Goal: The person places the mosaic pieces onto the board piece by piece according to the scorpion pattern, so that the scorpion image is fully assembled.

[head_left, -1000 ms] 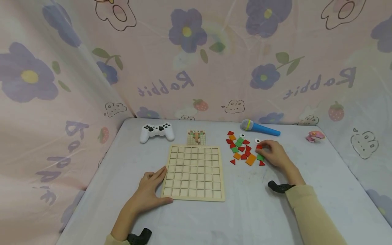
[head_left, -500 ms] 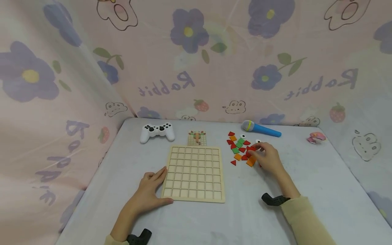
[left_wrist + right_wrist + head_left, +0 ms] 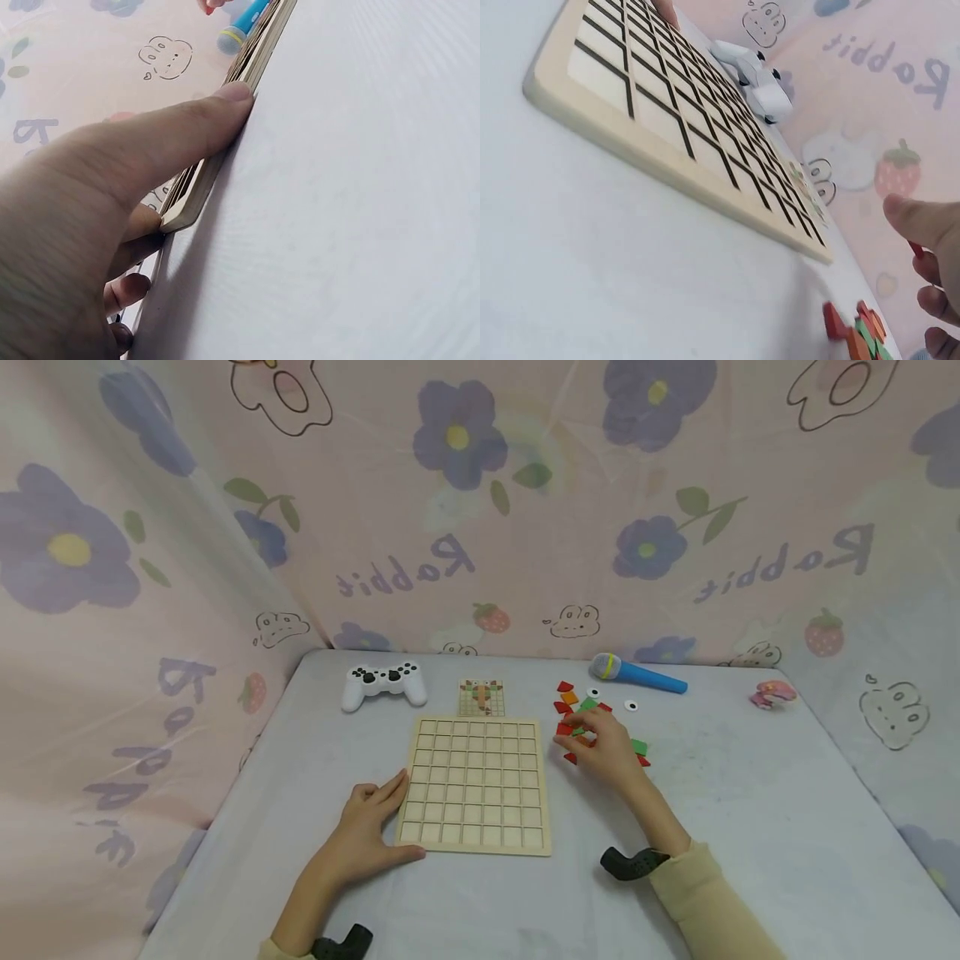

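Observation:
My left hand lies at the near left corner of a pale wooden grid board. Its thumb rests along the front edge in the left wrist view, and extended fingers touch the left side. Over loose coloured pieces to the board's right, my right hand pinches a small red piece between thumb and fingers. That red piece shows only as a sliver in the right wrist view; its full shape is hidden. Several red, orange and green flat pieces lie beneath, partly covered by the hand.
A small pattern card lies behind the board. White game controller stands at back left, blue toy microphone at back right. A pink toy sits far right. Two white eye discs lie near the pieces. A printed curtain closes the back.
My right hand has moved left across the loose pieces towards the board, carrying the red piece. The left hand and the board have stayed in place.

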`<act>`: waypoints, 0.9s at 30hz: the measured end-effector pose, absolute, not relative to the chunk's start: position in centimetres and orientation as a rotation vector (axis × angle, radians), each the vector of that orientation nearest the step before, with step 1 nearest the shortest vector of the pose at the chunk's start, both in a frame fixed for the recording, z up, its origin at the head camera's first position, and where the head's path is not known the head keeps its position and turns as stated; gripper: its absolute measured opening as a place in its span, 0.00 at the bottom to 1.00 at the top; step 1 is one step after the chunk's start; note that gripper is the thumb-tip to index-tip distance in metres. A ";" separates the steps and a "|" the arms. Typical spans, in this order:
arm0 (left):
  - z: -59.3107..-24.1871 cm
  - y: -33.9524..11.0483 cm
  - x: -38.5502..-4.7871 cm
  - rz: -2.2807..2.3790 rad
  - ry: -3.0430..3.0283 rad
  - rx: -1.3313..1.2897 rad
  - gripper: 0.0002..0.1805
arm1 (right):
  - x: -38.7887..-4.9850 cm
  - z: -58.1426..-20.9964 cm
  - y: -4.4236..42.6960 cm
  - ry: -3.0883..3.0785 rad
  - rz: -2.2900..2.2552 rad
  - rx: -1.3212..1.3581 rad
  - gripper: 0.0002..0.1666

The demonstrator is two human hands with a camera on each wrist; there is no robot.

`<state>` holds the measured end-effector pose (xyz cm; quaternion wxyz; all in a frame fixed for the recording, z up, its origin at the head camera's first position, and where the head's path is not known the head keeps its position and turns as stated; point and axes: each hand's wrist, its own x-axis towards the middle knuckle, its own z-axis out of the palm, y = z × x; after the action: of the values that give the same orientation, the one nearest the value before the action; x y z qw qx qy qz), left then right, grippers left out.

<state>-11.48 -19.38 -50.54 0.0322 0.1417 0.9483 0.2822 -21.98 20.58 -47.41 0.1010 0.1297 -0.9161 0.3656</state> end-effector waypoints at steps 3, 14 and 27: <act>-50.5 -19.4 -11.4 0.876 2.907 0.418 0.61 | -21.9 -47.6 19.5 -2.704 1.092 0.416 0.19; -50.7 -19.3 -11.4 0.891 2.911 0.433 0.61 | -22.3 -48.7 16.5 -2.772 1.140 0.411 0.19; -50.6 -19.3 -11.5 0.883 2.913 0.423 0.61 | -22.5 -50.7 15.8 -2.804 1.141 0.379 0.19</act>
<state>-11.52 -19.26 -50.61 0.0343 0.1377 0.9473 0.2872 -22.52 15.78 -50.67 0.0451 0.1240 -0.9181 0.3737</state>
